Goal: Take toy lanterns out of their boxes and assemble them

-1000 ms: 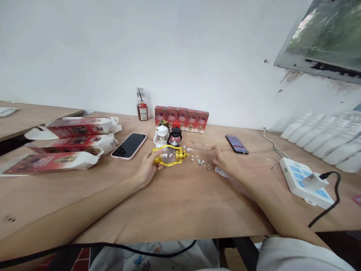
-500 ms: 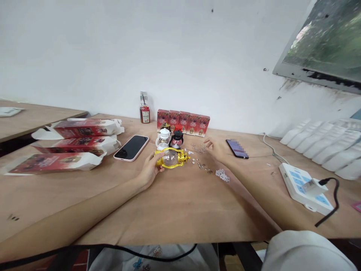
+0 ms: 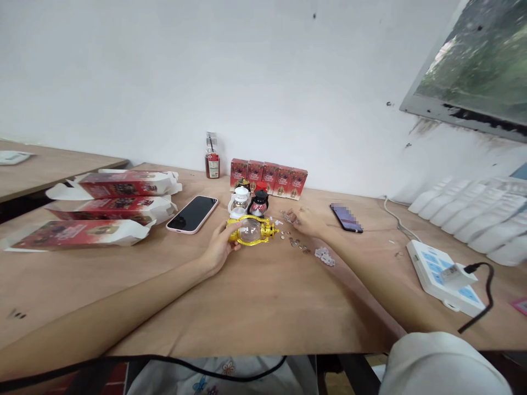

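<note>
My left hand [image 3: 219, 249] is closed around the base of a gold mini lantern [image 3: 250, 230] with a clear globe, which lies on its side just above the table. My right hand [image 3: 309, 222] reaches down to a small pile of thin metal wire pieces [image 3: 287, 216]. Its fingers are bent together over them, and whatever lies between the fingertips is too small to make out. Beyond the gold lantern stand a white lantern [image 3: 239, 201] and a black lantern [image 3: 259, 203]. Coin-like metal pieces [image 3: 294, 242] and clear plastic bits [image 3: 325, 256] lie near my right wrist.
Red boxes [image 3: 269, 176] stand in a row by the wall, beside a bottle [image 3: 213, 164]. Open red cartons [image 3: 82, 235] and a pink-edged phone [image 3: 192, 214] lie left. Rightward are another phone [image 3: 346, 218], a power strip [image 3: 436, 271] and white stacked pieces [image 3: 473, 214].
My right hand has moved left and down onto the wire pieces, its fingers drawing together. My left hand keeps the gold lantern in nearly the same place.
</note>
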A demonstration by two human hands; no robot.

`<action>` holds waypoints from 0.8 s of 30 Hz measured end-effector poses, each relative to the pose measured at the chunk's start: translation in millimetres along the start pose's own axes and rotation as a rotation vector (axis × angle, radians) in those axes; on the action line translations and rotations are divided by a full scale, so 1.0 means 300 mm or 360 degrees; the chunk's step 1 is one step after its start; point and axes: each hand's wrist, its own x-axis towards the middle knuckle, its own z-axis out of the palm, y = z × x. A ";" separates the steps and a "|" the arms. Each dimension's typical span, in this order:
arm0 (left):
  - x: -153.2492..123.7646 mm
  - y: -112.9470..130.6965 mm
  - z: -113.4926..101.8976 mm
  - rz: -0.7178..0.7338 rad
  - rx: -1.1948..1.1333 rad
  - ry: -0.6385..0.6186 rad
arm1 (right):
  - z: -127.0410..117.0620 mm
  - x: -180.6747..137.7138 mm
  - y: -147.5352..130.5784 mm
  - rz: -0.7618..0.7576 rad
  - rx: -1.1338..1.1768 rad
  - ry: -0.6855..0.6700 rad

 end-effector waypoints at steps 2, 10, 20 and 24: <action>-0.002 0.003 0.001 -0.0004 0.0009 0.0004 | -0.008 0.000 0.005 -0.0039 -0.0052 -0.0002; -0.003 0.004 0.002 0.0000 0.0017 0.0003 | -0.018 -0.124 0.038 -0.0045 -0.0046 0.0049; -0.005 -0.002 -0.002 0.0018 0.0043 -0.0042 | 0.069 -0.461 -0.042 0.0431 0.0333 0.0230; -0.005 0.000 0.000 0.0019 0.0029 -0.0032 | 0.102 -0.408 -0.014 0.0623 0.0437 0.0188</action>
